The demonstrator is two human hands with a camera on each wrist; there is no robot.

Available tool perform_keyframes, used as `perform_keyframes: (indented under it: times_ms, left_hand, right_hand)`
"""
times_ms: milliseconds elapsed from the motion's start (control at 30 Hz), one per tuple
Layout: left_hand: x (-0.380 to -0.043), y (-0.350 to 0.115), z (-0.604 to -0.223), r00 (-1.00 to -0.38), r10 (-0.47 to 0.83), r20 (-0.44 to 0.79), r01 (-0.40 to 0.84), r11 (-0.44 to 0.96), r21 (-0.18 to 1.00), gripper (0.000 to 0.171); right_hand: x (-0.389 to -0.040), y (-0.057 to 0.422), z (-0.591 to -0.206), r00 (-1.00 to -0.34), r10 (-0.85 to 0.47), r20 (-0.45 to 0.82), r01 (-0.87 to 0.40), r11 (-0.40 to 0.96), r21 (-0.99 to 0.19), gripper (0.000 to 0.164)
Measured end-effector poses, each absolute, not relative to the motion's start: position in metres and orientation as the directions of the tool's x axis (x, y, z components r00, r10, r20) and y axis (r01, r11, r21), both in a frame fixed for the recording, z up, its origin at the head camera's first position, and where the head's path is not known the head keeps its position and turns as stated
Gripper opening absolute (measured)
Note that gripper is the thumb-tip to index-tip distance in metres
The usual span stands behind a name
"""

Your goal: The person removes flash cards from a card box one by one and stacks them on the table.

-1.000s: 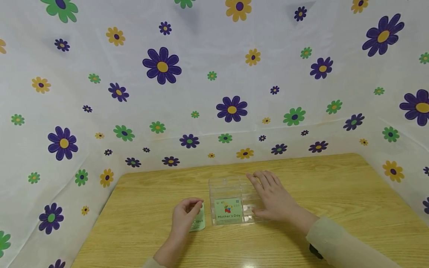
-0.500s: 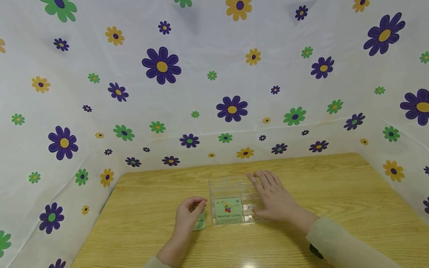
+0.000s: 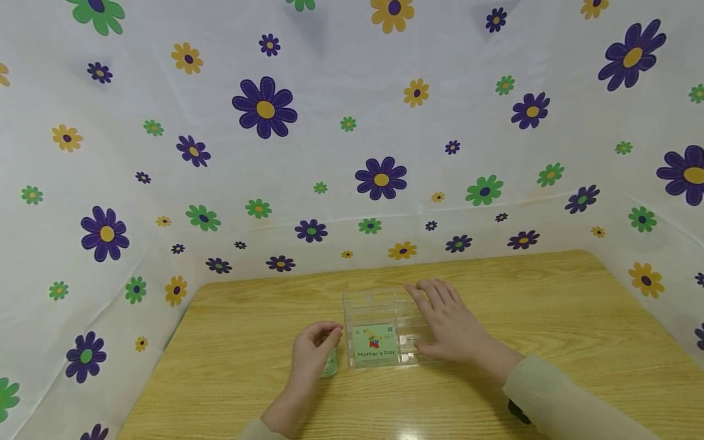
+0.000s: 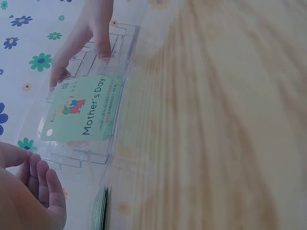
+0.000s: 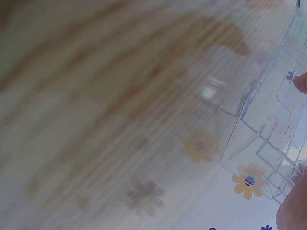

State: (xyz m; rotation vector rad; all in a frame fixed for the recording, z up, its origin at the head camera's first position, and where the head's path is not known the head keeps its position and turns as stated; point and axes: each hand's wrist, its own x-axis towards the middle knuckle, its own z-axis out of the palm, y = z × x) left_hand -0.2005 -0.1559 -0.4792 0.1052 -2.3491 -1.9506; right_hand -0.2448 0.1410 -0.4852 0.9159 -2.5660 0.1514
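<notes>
A clear plastic box (image 3: 370, 313) with dividers lies on the table, and a green "Mother's Day" card (image 3: 376, 346) shows in it. My right hand (image 3: 448, 321) holds the box's right part, thumb near the front and fingers spread toward the back. In the left wrist view, that thumb (image 4: 102, 51) rests on the box. My left hand (image 3: 313, 354) is beside the box's left edge, thumb and forefinger tips together. Whether they pinch a clear part cannot be made out. Below that hand lies a stack of green cards (image 4: 100, 210), partly hidden in the head view.
The wooden table (image 3: 539, 318) extends around the box on both sides. A white cloth (image 3: 330, 165) printed with flowers hangs behind the table and along its left and right sides.
My left hand has shifted slightly right toward the box, covering more of the green card stack. The right hand and the box have stayed almost in place.
</notes>
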Motion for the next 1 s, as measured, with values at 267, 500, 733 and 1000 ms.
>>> perform_keyframes:
  times_ms: [267, 500, 733, 1000]
  left_hand:
    - [-0.203, -0.152, -0.478, -0.995, -0.098, 0.029, 0.011, 0.18, 0.984, 0.02]
    - [-0.203, -0.149, -0.476, -0.994, -0.096, 0.044, 0.025, 0.187, 0.982, 0.019]
    - [-0.204, -0.147, -0.478, -0.995, -0.089, 0.052, 0.034, 0.189, 0.981, 0.019]
    - [-0.204, -0.145, -0.48, -0.994, -0.085, 0.063, 0.046, 0.19, 0.981, 0.018]
  right_hand:
    - [-0.244, 0.141, -0.483, -0.728, -0.576, 0.373, -0.612, 0.79, 0.026, 0.114]
    - [-0.246, 0.141, -0.484, -0.729, -0.573, 0.374, -0.61, 0.792, 0.025, 0.113]
    - [-0.244, 0.14, -0.482, -0.733, -0.571, 0.369, -0.612, 0.791, 0.008, 0.112]
    - [-0.244, 0.141, -0.484, -0.73, -0.573, 0.373, -0.616, 0.788, 0.005, 0.113]
